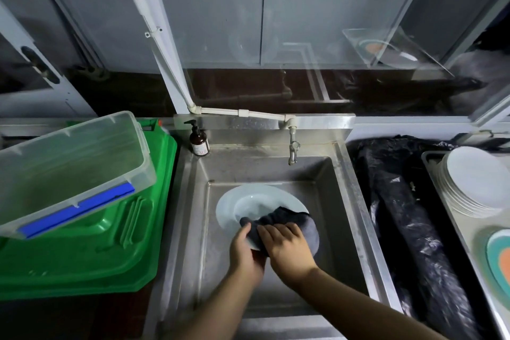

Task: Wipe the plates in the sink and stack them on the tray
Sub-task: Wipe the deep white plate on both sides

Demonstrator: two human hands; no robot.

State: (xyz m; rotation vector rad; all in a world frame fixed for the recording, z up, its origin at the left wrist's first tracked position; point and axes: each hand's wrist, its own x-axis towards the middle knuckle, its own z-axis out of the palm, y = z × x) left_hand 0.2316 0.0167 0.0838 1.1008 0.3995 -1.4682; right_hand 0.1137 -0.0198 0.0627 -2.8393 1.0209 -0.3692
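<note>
1. head view shows one white plate (248,203) in the steel sink (345,201), tipped up a bit at your near side.
2. your left hand (244,250) grips the near rim of the plate. its thumb lies on top of the rim and the other fingers go under, out of sight.
3. your right hand (287,246) presses a dark cloth (292,219) onto the right side of the plate. its fingers are bent over the cloth and hold it down.
4. the plate looks hard and stiff, and it would likely break if it fell on the steel. it may be wet, so it could slip. i cannot tell for sure that it is wet.
5. hold it at the rim, thumb on top and fingers below, like your left hand does now. that is the safe spot.
6. the cloth is soft and floppy. bunch it in your palm so it does not slide off.
7. a stack of white plates (474,182) sits on the tray (466,240) at the far right, past the black plastic bag (408,215). a plate with colored rings (501,259) lies on the tray nearer to you.
8. the stack is well apart from the sink, so i think you should carry the plate with a firm grip and set it down flat and slow.
9. a brown soap bottle (198,138) stands at the back left corner of the sink, and the tap (293,148) hangs over the back.
</note>
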